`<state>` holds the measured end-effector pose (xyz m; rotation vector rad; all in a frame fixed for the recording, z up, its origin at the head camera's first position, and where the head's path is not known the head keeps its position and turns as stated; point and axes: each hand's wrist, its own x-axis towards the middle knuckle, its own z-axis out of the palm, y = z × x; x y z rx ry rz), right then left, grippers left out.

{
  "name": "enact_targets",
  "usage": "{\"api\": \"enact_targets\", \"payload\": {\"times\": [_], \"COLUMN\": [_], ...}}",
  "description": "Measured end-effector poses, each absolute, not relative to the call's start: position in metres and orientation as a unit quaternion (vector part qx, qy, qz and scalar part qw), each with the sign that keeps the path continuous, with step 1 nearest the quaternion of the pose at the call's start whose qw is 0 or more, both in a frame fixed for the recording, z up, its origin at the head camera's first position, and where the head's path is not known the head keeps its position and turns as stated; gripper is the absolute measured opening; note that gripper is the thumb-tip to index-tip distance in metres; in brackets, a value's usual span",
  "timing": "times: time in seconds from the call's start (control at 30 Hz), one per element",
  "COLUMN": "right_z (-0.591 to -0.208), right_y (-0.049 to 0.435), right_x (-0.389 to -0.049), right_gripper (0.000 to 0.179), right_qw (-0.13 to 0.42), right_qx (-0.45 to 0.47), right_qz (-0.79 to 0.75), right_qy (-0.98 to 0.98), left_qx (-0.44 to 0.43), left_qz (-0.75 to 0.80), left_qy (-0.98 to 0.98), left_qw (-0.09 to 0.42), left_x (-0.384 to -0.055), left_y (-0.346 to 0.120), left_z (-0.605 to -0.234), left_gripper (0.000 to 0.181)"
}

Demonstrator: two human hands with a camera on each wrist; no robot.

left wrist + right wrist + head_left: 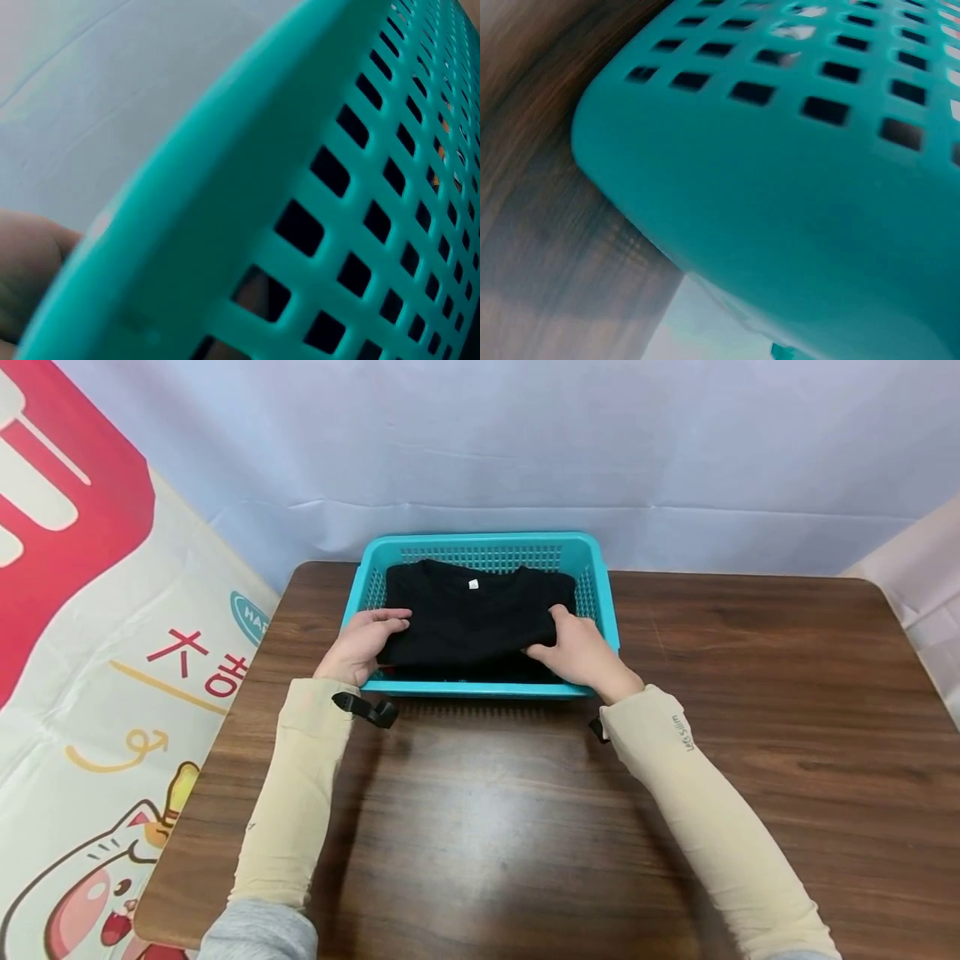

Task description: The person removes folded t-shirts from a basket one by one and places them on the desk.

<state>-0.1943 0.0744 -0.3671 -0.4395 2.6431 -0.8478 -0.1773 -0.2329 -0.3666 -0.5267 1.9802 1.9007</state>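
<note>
A folded black T-shirt point(472, 618) with a small white neck label lies inside a turquoise plastic basket point(600, 585), its front edge raised above more dark cloth. My left hand point(362, 645) grips the shirt's left side, reaching over the basket's front left corner. At the opposite side, my right hand point(581, 647) pinches the shirt's front right edge, fingers on top and thumb at the lower edge. The basket's perforated wall point(210, 187) fills most of the left wrist view, with a bit of the left hand point(30, 262) past the rim. Only the basket wall point(757, 165) and table show in the right wrist view.
The basket stands at the back of a brown wood-grain table point(480, 827), close to a pale curtain point(525, 443). On the left hangs a printed cloth point(150, 693) with red and cartoon figures. Black straps point(367, 708) sit at the sleeved wrists.
</note>
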Motion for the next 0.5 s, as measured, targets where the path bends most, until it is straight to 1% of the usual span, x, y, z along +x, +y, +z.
{"api": "enact_targets", "payload": {"times": [0.13,0.17,0.2,0.3,0.37,0.4,0.5], "right_z": [-0.3661,-0.3662,-0.3662,-0.3670,-0.3674,-0.3672,-0.3671], "right_y": [0.0788,0.0794,0.0797,0.0793,0.0778,0.0772,0.0758], "right_x": [-0.1964,-0.1966,-0.1964,-0.1959,-0.1955,-0.1952,-0.1954], "right_gripper": [0.096,0.093,0.088,0.066,0.060,0.053,0.032], "right_qw": [0.189,0.187,0.180,0.134,0.100,0.089,0.086], "right_qx": [-0.134,-0.123,-0.113,-0.095,-0.094,-0.091,-0.074], "right_qz": [-0.345,-0.367,-0.391,-0.456,-0.480,-0.483,-0.485], "right_qy": [0.910,0.903,0.896,0.875,0.867,0.867,0.867], "left_qx": [-0.179,-0.177,-0.174,-0.169,-0.166,-0.162,-0.158], "left_qz": [0.656,0.653,0.650,0.642,0.637,0.634,0.629], "left_qy": [0.714,0.717,0.721,0.730,0.736,0.740,0.746], "left_qw": [0.168,0.167,0.167,0.162,0.157,0.155,0.151], "left_x": [-0.1768,-0.1767,-0.1767,-0.1771,-0.1774,-0.1773,-0.1769], "left_y": [-0.2300,-0.2294,-0.2292,-0.2293,-0.2300,-0.2306,-0.2316], "left_z": [-0.3665,-0.3666,-0.3668,-0.3681,-0.3692,-0.3694,-0.3698], "left_gripper": [0.041,0.041,0.041,0.040,0.039,0.039,0.038]}}
